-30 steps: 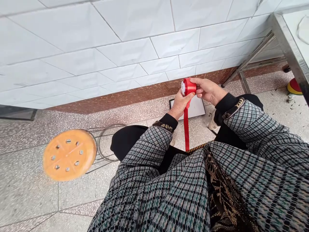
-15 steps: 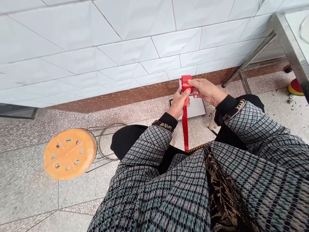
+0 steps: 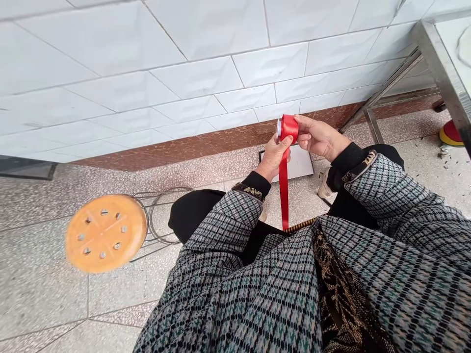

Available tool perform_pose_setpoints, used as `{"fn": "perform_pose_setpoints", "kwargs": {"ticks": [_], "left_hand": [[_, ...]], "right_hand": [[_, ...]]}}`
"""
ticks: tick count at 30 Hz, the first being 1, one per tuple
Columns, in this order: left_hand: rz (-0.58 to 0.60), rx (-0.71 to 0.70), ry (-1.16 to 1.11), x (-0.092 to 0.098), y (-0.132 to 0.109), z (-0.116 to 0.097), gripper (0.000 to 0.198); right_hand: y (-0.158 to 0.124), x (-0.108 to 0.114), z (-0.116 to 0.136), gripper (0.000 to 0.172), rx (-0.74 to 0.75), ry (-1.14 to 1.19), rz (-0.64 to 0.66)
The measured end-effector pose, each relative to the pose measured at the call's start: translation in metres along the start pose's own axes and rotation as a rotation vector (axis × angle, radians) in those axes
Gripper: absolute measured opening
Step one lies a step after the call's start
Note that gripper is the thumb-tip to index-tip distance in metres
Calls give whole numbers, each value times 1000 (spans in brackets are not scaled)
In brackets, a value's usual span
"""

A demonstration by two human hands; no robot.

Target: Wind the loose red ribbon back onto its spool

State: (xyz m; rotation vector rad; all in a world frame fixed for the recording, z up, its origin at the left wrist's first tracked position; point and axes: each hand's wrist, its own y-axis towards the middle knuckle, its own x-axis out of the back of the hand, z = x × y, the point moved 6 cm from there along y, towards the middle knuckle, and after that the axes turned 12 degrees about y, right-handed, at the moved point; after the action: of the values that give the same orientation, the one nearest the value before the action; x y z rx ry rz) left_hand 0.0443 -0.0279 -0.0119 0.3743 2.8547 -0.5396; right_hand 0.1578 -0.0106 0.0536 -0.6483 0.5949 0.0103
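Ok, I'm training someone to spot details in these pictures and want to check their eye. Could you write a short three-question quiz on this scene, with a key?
1. Multiple choice: what colour is the ribbon roll that the left hand grips?
A) blue
B) red
C) green

2. Fill in the missing word: seen in the picture, the orange stool is to the ___ of the left hand.

3. True or false: the right hand is resting on the orange stool.

Key: 1. B. 2. left. 3. False; the right hand is up by the ribbon roll.
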Motion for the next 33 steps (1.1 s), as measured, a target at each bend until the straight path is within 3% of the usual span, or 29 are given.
{"fn": "perform_pose_setpoints", "kwargs": {"ticks": [10,21,26,33], "left_hand": [[-7,13,-2,1,1,3,74],[-26,-21,35,-2,-3,-5,59],[24,16,-57,-2,-2,-4,67],[-30,30,-6,1,-1,-2,66]], "right_hand": [[-1,-4,-7,34,86,-168,-18],[1,4,1,21,-69,7,-26],[-5,-4,3,25,33,-58,25],[-3,-2,-3,38,111,-193,-26]]}}
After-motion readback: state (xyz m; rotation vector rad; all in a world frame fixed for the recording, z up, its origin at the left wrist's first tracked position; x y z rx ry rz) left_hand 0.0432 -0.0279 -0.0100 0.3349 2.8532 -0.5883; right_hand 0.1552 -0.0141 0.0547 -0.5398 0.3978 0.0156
